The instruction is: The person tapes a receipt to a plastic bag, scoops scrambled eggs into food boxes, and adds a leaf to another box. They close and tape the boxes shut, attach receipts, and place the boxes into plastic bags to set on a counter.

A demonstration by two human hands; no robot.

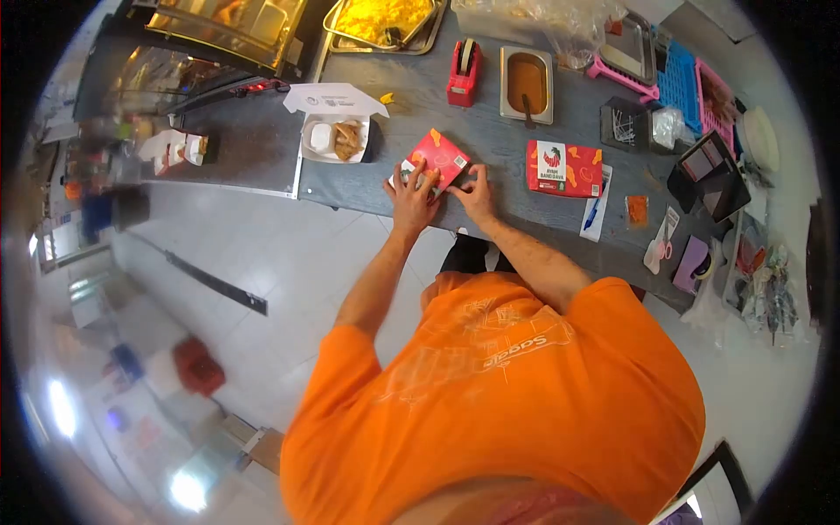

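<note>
A closed red cardboard food box (440, 156) with orange and white print lies turned at an angle near the table's front edge. My left hand (414, 197) holds it from the left, with fingers over the lid and the thumb by the front side. At its right corner, my right hand (477, 194) has bent fingers pinched on the box edge. To the left stands an open white takeaway box (336, 140) holding a brown fried piece and a white lump. A second closed red box (563, 169) sits to the right.
Behind are a red tape dispenser (465, 74), a steel pan of brown sauce (527, 83) and a tray of yellow food (382, 22). Rightward lie a blue pen (593, 210), scissors (665, 245) and a black tablet stand (707, 175). A glass warmer (232, 31) stands back left.
</note>
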